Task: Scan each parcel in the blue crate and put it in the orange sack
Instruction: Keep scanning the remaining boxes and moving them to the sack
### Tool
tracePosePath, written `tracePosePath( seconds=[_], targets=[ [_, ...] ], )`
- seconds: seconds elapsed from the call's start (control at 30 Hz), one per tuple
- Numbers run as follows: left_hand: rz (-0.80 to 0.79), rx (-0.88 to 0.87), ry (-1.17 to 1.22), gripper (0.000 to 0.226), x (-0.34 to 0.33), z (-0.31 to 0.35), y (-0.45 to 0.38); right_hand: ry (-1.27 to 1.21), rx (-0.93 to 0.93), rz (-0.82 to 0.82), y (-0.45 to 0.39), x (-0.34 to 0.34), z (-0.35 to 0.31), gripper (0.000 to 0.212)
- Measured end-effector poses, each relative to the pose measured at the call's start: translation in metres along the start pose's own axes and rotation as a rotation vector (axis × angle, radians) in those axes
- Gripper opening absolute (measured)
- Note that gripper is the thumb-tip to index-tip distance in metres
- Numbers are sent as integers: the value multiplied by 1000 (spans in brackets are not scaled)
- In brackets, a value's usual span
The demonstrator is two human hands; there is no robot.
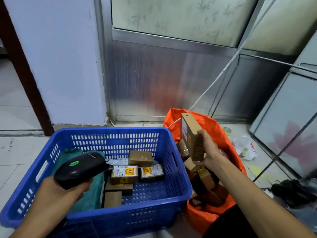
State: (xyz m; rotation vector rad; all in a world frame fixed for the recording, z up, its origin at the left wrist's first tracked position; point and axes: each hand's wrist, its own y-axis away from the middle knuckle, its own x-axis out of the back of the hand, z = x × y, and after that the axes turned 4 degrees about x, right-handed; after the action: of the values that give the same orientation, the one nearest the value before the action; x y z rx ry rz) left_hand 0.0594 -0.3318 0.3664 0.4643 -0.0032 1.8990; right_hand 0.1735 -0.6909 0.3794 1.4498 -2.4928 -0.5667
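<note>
Parcels (123, 174) lie in blue crate (109, 133); others fill orange sack (223, 134).

a flat cardboard parcel (192, 136) stands on end above the open orange sack (221, 131), which holds brown boxes. the blue crate (106, 219) beside it contains several labelled parcels (124, 174).

A: Where does the 1 head view sit?
B: Above the blue slotted plastic crate (96, 169), close, looking forward and down.
A: And right?
B: The open orange fabric sack (217, 131).
</note>
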Motion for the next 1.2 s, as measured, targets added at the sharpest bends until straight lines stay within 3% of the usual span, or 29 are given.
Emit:
tracePosePath(
  seconds=[0.2,0.3,0.33,0.4,0.57,1.2],
  targets=[
    [-9,22,-16,12,-4,6,0,206,31,133,-28,22,2,36],
    [-18,31,-34,13,-5,8,3,480,91,239,-92,46,20,88],
    [-17,38,-34,13,-5,8,4,614,119,268,-107,52,23,94],
    [-14,46,-34,13,-5,8,4,882,172,287,-92,53,14,80],
    [0,42,-38,12,-5,4,2,1175,188,284,-89,70,6,65],
    [-63,-18,-197,14,-20,-11,-2,1223,69,150,-132,71,36,72]
  ],
)
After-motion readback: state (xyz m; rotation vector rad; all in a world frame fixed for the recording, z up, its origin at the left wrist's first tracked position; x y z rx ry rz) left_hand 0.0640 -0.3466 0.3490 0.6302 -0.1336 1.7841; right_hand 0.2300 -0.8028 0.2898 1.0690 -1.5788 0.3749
